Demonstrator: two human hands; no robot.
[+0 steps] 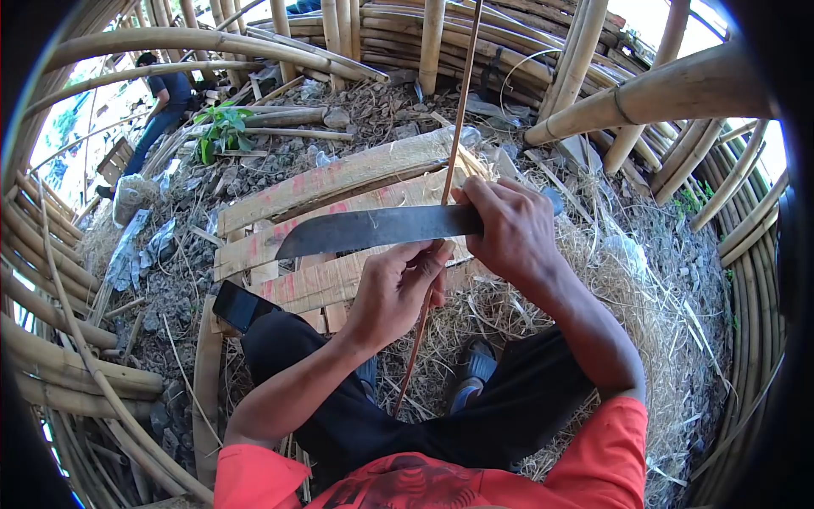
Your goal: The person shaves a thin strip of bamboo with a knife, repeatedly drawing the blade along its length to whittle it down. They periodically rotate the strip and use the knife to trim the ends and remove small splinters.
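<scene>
My right hand (513, 225) is wrapped round the handle of a machete (365, 231), whose broad dark blade points left, level across the middle of the head view. A long, thin brown bamboo strip (464, 97) runs from the top of the view down between my knees, crossing the blade near the handle. Just below the blade, my left hand (397, 287) pinches this strip between thumb and fingers. The blade lies against the strip in this view, close above my left fingertips.
Wooden planks (331, 180) with pink marks lie in front of me. A phone (240, 307) rests by my left knee. Bamboo shavings (627, 331) cover the ground at right. Stacked bamboo poles (51, 365) surround the spot, and a thick pole (661, 93) juts in. Another person (168, 97) sits far left.
</scene>
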